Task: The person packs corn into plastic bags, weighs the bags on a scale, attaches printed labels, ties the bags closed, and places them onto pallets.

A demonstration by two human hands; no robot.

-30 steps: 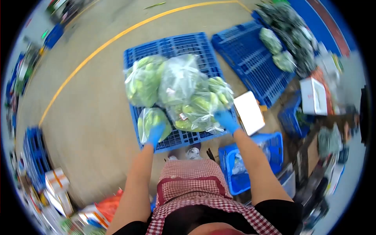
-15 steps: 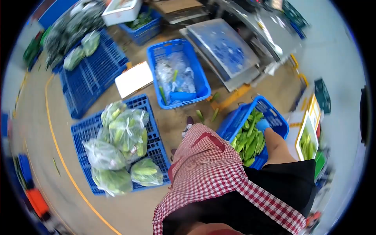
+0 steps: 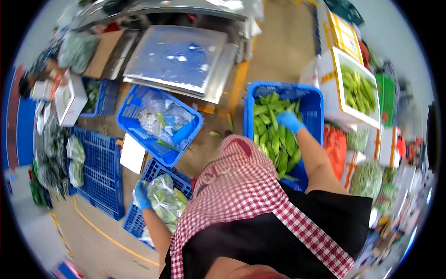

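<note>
My right hand [image 3: 290, 122], in a blue glove, reaches into a blue crate [image 3: 319, 109] and touches long green vegetables [image 3: 274, 139]. Its fingertips are partly lost among them. At the lower left my left hand [image 3: 142, 194], also gloved in blue, is against the left side of a clear plastic bag of green vegetables [image 3: 163, 200]; its fingers are too unclear to tell whether they grip the plastic. The bag rests on a blue pallet [image 3: 134, 221], which my left arm and apron partly hide.
A blue basket [image 3: 121, 111] holds crumpled plastic. Behind it stands a metal platform [image 3: 174, 58]. A white foam box [image 3: 334, 88] with green vegetables is beyond the crate at right. Another pallet [image 3: 100, 174] carries bagged greens. A person [image 3: 39, 76] is at upper left.
The view has turned right, carrying the crate toward the upper middle. My right hand remains among its vegetables. My left hand, unseen half a second ago, now shows beside the bag.
</note>
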